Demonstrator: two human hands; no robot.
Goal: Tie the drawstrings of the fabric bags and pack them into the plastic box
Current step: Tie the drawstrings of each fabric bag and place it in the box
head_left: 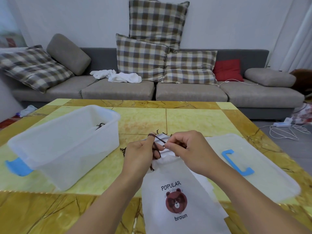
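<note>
Handling: we judge the fabric bag (177, 196) light, limp and non-fragile; its brown drawstring (160, 140) is thin and frayed at the ends, best taken near the gathered mouth.
Location: bag lies on the counter (145, 119) in front of us, beside the plastic box (67, 146); the box lid (253, 164) lies to the right.
Left hand (138, 156): fingers curled, cord looped over the raised forefinger.
Right hand (189, 149): thumb and forefinger pinch the cord.
Box contents: a dark cord shows inside; we cannot tell more.
</note>
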